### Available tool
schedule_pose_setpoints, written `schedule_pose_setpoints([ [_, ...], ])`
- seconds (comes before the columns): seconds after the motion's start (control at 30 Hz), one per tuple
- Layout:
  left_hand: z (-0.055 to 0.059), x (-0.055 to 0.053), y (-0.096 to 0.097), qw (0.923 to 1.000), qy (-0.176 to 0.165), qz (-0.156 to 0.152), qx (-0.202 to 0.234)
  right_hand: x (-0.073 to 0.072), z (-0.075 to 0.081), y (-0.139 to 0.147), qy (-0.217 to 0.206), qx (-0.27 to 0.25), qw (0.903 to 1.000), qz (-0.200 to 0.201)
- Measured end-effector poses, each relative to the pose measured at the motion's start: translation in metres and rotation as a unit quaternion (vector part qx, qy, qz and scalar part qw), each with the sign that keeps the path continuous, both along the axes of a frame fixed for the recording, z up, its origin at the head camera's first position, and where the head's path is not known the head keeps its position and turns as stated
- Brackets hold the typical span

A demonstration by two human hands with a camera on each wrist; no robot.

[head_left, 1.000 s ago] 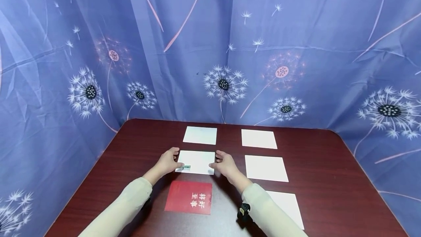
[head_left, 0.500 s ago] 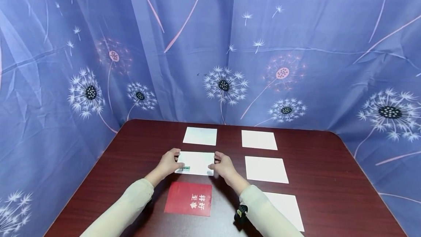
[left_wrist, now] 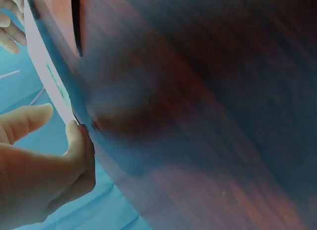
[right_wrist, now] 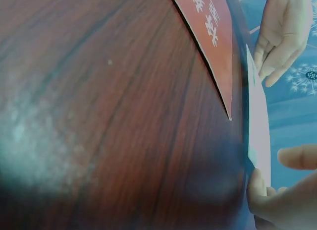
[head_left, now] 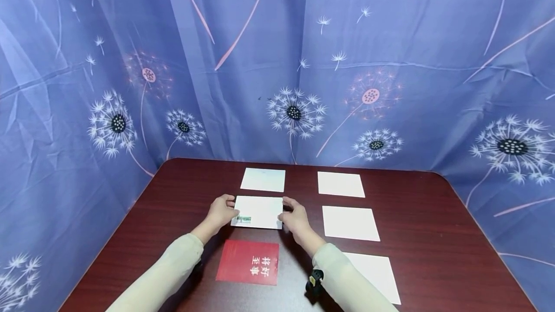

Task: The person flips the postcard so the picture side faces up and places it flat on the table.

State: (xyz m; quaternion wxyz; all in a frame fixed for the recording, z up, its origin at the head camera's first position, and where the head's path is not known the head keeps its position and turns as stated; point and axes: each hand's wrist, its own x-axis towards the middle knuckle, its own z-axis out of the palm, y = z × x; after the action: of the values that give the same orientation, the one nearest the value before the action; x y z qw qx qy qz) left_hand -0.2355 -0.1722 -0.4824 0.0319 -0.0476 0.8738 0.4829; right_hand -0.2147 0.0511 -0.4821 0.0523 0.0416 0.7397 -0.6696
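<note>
A white card with a small green picture near its lower left corner is between the two hands, over the middle of the left row. My left hand is at its left edge, my right hand at its right edge. Each wrist view shows a fingertip touching the card's corner while another finger stands off it. From the right wrist view, the card appears nearly edge-on. Whether it touches the table cannot be told.
Nearer me lies a red card with white lettering, and behind the hands a pale card. To the right, white cards lie in a row, one at the back, one mid-table and one partly behind my right sleeve.
The white card has shifted slightly away from me. Both thumbs have drawn outward toward its side edges, showing more of the green picture. The other cards stay in place.
</note>
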Motion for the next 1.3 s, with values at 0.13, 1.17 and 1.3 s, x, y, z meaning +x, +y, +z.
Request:
schedule_pose_setpoints([
  [0.13, 0.000, -0.002, -0.002, 0.9998, 0.006, 0.019, -0.003, -0.002, -0.003, -0.002, 0.005, 0.003, 0.9993, -0.037],
  [1.17, 0.010, -0.008, -0.010, 0.9772, 0.097, 0.076, 0.173, -0.012, 0.010, -0.003, 0.049, -0.056, 0.9909, -0.112],
  [1.3, 0.009, -0.007, -0.011, 0.9725, 0.101, 0.075, 0.196, -0.011, 0.010, -0.003, 0.050, -0.056, 0.9905, -0.116],
])
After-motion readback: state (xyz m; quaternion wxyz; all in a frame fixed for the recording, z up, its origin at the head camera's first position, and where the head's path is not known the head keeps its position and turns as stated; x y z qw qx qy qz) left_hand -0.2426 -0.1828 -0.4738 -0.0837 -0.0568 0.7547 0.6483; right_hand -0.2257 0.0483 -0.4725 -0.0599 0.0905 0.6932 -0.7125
